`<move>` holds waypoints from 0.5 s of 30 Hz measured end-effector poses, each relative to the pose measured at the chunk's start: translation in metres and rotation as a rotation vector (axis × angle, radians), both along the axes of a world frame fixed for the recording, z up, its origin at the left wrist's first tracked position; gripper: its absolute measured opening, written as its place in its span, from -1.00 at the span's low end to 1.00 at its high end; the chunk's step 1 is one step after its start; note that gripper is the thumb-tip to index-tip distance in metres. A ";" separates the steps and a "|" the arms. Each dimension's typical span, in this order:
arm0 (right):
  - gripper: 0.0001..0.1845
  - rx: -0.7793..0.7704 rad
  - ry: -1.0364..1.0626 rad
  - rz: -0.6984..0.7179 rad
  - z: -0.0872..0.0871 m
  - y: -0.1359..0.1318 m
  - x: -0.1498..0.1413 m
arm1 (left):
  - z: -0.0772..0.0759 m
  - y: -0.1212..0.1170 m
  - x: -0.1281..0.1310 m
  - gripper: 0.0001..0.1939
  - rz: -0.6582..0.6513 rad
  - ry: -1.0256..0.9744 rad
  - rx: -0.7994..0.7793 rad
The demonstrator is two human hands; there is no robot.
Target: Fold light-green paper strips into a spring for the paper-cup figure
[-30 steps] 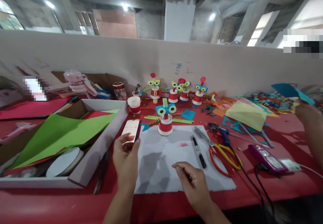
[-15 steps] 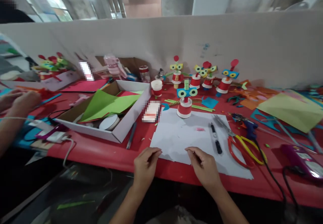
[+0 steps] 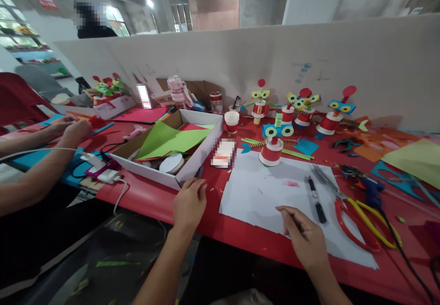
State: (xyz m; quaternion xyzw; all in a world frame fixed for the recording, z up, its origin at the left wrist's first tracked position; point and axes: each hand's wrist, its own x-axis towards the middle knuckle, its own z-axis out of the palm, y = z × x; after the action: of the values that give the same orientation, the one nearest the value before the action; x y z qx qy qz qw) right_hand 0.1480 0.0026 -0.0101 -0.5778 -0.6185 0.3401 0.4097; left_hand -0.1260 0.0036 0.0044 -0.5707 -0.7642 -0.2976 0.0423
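Note:
My left hand (image 3: 189,204) has its fingers curled, beside the near corner of the white box (image 3: 199,158). It covers most of a dark pen (image 3: 201,172) on the table; whether it grips anything is hidden. Over the front edge of the white paper sheet (image 3: 247,204), my right hand (image 3: 304,234) is closed, thumb near forefinger, with nothing visible in it. On that sheet lie a black pen (image 3: 316,199), a small pink piece (image 3: 292,183) and red-and-yellow-handled pliers (image 3: 357,227). A paper-cup robot figure (image 3: 271,151) with big blue-framed eyes stands at the sheet's back edge.
More cup figures (image 3: 259,108) line the partition behind. A phone (image 3: 224,152) and a paper cup (image 3: 232,121) stand by the box, which holds green paper (image 3: 168,142) and a tape roll (image 3: 172,163). Right is a glue gun (image 3: 364,185); left, a co-worker's hands (image 3: 77,128).
The view has swung left. My left hand has moved left and forward over the dark pen by the box, away from my right hand, which stays at the sheet's front edge.

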 end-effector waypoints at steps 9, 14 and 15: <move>-0.58 -0.009 -0.017 -0.002 -0.007 0.000 0.001 | 0.012 0.056 0.013 -0.58 0.061 0.239 -0.486; -0.59 -0.004 -0.030 0.018 -0.008 -0.001 0.003 | 0.001 0.049 0.006 -0.62 -0.015 0.317 -0.471; -0.60 0.000 -0.037 0.019 -0.008 -0.001 0.004 | -0.003 0.043 0.003 -0.62 -0.031 0.311 -0.423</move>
State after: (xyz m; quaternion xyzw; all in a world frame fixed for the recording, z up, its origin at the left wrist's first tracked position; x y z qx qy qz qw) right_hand 0.1516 0.0016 -0.0180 -0.5782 -0.6313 0.3332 0.3951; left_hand -0.1226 0.0462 0.0018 -0.6175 -0.7848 -0.0406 0.0342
